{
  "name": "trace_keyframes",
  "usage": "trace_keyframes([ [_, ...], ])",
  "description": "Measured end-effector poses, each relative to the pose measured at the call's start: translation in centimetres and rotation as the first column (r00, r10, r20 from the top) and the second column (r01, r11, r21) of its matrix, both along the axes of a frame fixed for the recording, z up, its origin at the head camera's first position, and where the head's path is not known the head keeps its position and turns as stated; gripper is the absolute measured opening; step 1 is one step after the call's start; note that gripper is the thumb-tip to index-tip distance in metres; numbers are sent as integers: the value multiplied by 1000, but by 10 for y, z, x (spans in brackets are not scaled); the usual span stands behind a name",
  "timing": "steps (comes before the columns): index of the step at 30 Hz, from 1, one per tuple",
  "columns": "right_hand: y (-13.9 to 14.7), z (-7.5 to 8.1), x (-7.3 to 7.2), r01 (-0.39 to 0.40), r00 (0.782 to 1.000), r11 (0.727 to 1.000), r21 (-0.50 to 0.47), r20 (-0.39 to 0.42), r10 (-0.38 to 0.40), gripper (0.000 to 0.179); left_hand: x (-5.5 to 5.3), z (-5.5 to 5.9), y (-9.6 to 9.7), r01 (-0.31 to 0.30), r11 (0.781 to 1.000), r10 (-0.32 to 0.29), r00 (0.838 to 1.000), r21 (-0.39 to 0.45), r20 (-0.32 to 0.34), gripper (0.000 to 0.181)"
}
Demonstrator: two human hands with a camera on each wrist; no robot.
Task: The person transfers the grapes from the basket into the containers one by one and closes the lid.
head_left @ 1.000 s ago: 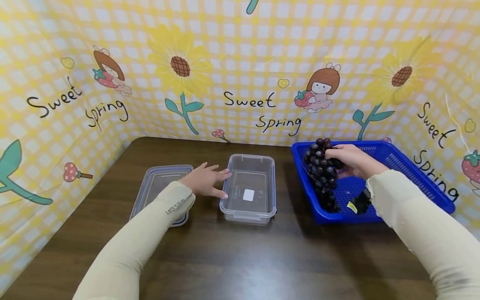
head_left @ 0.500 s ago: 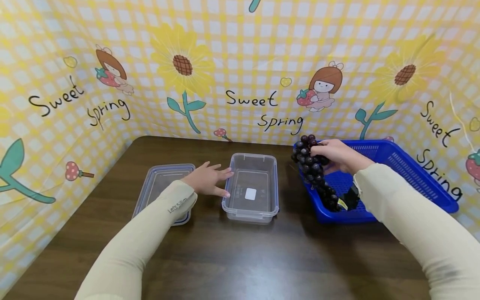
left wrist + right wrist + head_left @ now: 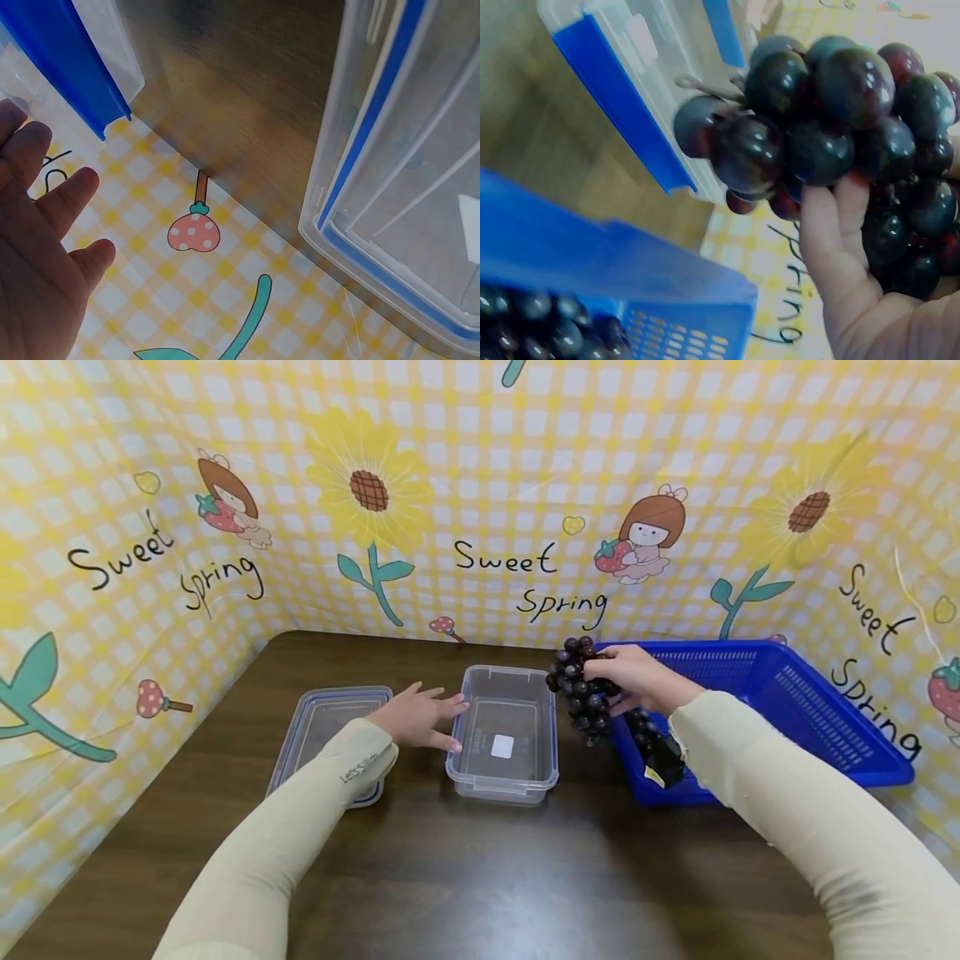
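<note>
My right hand (image 3: pixel 637 677) grips a bunch of dark grapes (image 3: pixel 581 693), held over the gap between the plastic container and the basket. In the right wrist view the bunch of grapes (image 3: pixel 817 112) shows round, glossy and purple-black, with a bit of stem sticking out. To its left stands the clear plastic container (image 3: pixel 501 789), lidless, with blue side clips and a white label inside. My left hand (image 3: pixel 415 718) has its fingers spread, tips right at the container's left wall. More grapes (image 3: pixel 641 731) lie in the blue basket (image 3: pixel 843 714), partly hidden by my right arm.
A clear lid (image 3: pixel 322 718) with a blue seal lies on the brown table (image 3: pixel 450 877), left of the container, partly under my left sleeve. A black strap piece with a yellow tag (image 3: pixel 663 764) shows below my right wrist. A patterned cloth (image 3: pixel 510 485) borders the table.
My right hand has carried the bunch of grapes leftward out of the blue basket, past its rim toward the container. My left hand has stayed at the container's side.
</note>
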State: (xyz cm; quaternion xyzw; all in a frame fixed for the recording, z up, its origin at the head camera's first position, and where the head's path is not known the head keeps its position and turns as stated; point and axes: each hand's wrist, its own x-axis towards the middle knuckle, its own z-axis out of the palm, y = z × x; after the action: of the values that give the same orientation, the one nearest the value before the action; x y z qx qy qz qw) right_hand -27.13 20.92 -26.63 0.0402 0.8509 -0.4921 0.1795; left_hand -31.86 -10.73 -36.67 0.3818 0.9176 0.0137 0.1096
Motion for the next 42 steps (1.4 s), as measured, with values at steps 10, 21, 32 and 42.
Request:
trace_keyframes([
  [10,-21,-25,3,78,996,991,-112,-25,-81,51,2,0,0,10,1000,-10,1000,-6,-13,77],
  [21,-62,-49,7,125,991,957,-261,-18,-134,51,2,0,-1,3,1000,-3,1000,-29,-8,79],
  [32,-88,-67,7,129,989,946,-296,-25,-143,49,7,-4,-5,7,995,-11,999,-100,-44,75],
  [42,-106,-87,6,164,984,936,-312,-17,-178,48,6,-3,-5,7,995,-12,999,-104,-41,77],
])
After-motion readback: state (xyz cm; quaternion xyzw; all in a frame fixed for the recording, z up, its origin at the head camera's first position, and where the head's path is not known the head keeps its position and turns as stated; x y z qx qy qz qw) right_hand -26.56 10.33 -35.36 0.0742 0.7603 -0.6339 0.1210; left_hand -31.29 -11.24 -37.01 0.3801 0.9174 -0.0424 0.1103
